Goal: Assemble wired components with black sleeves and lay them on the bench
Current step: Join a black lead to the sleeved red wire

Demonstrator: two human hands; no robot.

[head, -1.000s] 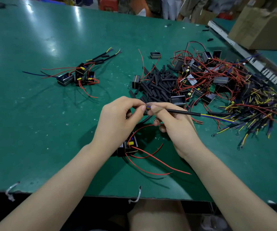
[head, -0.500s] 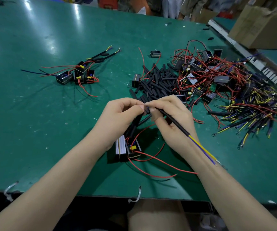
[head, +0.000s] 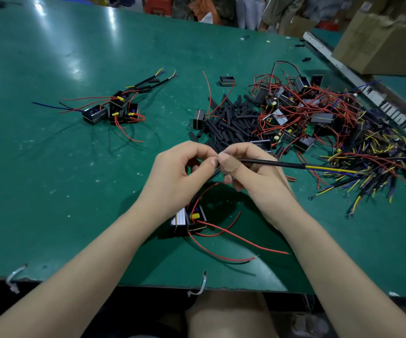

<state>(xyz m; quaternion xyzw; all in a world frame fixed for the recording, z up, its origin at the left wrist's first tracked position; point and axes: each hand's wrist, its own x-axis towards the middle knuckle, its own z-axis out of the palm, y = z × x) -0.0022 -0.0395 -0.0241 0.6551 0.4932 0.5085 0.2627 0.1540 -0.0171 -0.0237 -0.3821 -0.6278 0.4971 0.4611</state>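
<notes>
My left hand (head: 180,174) and right hand (head: 248,172) pinch a sleeved cable (head: 270,163); 1 small finished cluster (head: 114,108) lies far left, a big unassembled pile (head: 306,118) remains.

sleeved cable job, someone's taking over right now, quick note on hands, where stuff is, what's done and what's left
Left hand: pinches the wire end where it meets the cable.
Right hand: pinches the black sleeved cable, its yellow and blue leads pointing right.
Component in progress: below the hands, red wires trailing.
Done: a few finished components lie far left on the bench.
Left: finish this joint, lay it down, then work through the loose sleeves and the component pile.
</notes>
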